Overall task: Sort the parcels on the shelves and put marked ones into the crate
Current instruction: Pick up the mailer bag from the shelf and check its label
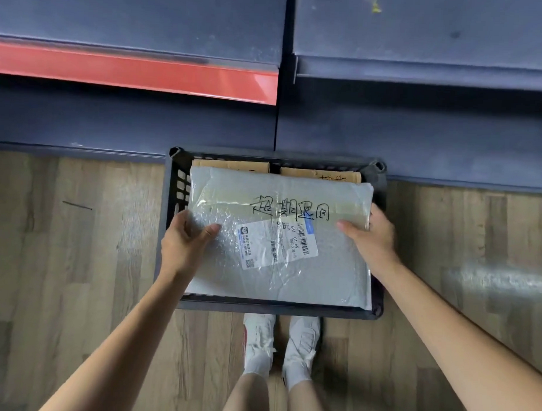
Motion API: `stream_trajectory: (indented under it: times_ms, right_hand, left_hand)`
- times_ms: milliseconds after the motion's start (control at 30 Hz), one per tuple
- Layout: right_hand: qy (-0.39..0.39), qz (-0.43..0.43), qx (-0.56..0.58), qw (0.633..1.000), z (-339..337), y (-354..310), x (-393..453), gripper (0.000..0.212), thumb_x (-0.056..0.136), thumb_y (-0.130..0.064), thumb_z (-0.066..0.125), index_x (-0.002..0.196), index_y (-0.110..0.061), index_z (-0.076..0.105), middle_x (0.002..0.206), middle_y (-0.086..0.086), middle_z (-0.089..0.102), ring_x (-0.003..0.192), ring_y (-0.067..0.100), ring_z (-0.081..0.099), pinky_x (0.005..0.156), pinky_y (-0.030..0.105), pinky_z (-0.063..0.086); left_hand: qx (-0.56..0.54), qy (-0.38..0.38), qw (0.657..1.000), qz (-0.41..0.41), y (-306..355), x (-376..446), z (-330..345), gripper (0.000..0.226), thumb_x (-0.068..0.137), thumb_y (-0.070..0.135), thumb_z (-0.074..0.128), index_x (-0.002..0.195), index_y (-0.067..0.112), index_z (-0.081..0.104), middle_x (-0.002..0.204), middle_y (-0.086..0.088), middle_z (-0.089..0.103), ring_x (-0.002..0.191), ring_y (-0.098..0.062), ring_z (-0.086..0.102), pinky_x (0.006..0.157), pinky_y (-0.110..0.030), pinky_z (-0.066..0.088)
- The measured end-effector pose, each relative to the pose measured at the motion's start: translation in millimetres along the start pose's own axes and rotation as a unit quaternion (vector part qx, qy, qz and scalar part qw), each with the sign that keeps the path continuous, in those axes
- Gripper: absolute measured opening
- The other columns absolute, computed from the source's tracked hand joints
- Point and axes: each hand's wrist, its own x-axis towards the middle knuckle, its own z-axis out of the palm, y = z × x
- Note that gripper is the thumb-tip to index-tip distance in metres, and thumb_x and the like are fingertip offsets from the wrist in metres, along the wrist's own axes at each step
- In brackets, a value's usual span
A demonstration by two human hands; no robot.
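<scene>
Grey parcel [278, 236] over crate [168, 201], btwn hands: left [185, 242], right [370, 233] grip edges.

Parcel depot, dark shelves [423, 41], labelled parcels [278, 236], crate [172, 183]

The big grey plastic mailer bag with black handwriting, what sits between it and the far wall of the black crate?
In the head view, two brown cardboard boxes lie between the mailer bag and the crate's far wall.
</scene>
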Motion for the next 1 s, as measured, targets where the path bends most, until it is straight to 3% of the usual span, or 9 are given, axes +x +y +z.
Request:
stream_trajectory:
  times_ms: [167, 367, 467, 600, 667, 767, 1000]
  right_hand:
    - [0.011, 0.011, -0.044, 0.999, 14.5, 11.9, 31.4, 0.043, 0.071, -0.01, 0.075, 0.112, -0.013, 0.061, 0.107, 0.002, 0.067, 0.099, 0.018, 0.063, 0.085, 0.036, 0.052]
    - [0.029, -0.008, -0.056, 0.998, 25.8, 14.0, 55.4, 0.047, 0.071, -0.011, 0.075, 0.115, -0.015, 0.059, 0.104, -0.004, 0.066, 0.093, 0.011, 0.062, 0.071, 0.017, 0.046]
    - [0.022, -0.019, -0.058, 0.998, 34.6, 18.0, 64.4, 0.048, 0.072, -0.01, 0.074, 0.117, -0.015, 0.057, 0.105, -0.005, 0.065, 0.092, 0.009, 0.061, 0.069, 0.013, 0.044]
    - [0.021, -0.013, -0.056, 0.998, 42.9, 23.8, 70.3, 0.046, 0.075, -0.011, 0.072, 0.118, -0.014, 0.055, 0.108, -0.002, 0.065, 0.097, 0.012, 0.062, 0.08, 0.023, 0.048]
    - [0.023, -0.013, -0.054, 0.998, 43.2, 24.2, 69.7, 0.048, 0.075, -0.012, 0.072, 0.119, -0.014, 0.054, 0.108, -0.002, 0.065, 0.097, 0.011, 0.061, 0.08, 0.023, 0.048]
    - [0.025, -0.027, -0.056, 0.998, 44.0, 21.0, 64.9, 0.052, 0.074, -0.012, 0.073, 0.122, -0.014, 0.052, 0.107, -0.003, 0.065, 0.098, 0.012, 0.061, 0.079, 0.021, 0.048]
    - [0.009, -0.001, -0.086, 0.996, 52.9, 18.8, 69.8, 0.07, 0.075, -0.019, 0.073, 0.136, -0.011, 0.039, 0.126, 0.009, 0.057, 0.116, 0.024, 0.054, 0.097, 0.044, 0.045]
  left_hand:
    - [0.024, 0.012, 0.999, 0.018, -12.1, 20.6, 9.9, 0.04, 0.078, 0.032, 0.071, 0.071, 0.014, 0.036, 0.062, 0.002, 0.033, 0.058, -0.015, 0.029, 0.052, -0.031, 0.027]
    - [0.025, 0.015, 0.999, 0.037, -15.2, 36.9, 17.2, 0.042, 0.074, 0.034, 0.074, 0.071, 0.02, 0.034, 0.063, 0.005, 0.033, 0.057, -0.013, 0.029, 0.052, -0.028, 0.029]
    - [0.046, 0.009, 0.998, 0.045, -19.4, 43.4, 22.2, 0.04, 0.073, 0.032, 0.075, 0.079, 0.018, 0.038, 0.07, 0.003, 0.043, 0.062, -0.012, 0.036, 0.055, -0.025, 0.034]
    - [0.077, 0.028, 0.995, 0.059, -22.7, 50.6, 30.4, 0.04, 0.072, 0.028, 0.075, 0.09, 0.012, 0.043, 0.087, -0.011, 0.053, 0.078, -0.027, 0.049, 0.065, -0.039, 0.045]
    - [0.09, 0.043, 0.993, 0.063, -23.1, 50.4, 33.8, 0.039, 0.073, 0.027, 0.074, 0.092, 0.012, 0.044, 0.09, -0.01, 0.053, 0.083, -0.028, 0.05, 0.07, -0.043, 0.046]
    - [0.101, 0.071, 0.991, 0.059, -23.7, 46.6, 34.4, 0.036, 0.073, 0.026, 0.073, 0.091, 0.016, 0.044, 0.089, -0.002, 0.051, 0.081, -0.022, 0.049, 0.068, -0.039, 0.044]
    - [0.112, 0.058, 0.992, 0.026, -25.4, 54.3, 28.0, 0.034, 0.073, 0.02, 0.074, 0.089, 0.011, 0.045, 0.089, -0.004, 0.053, 0.081, -0.018, 0.045, 0.068, -0.029, 0.033]
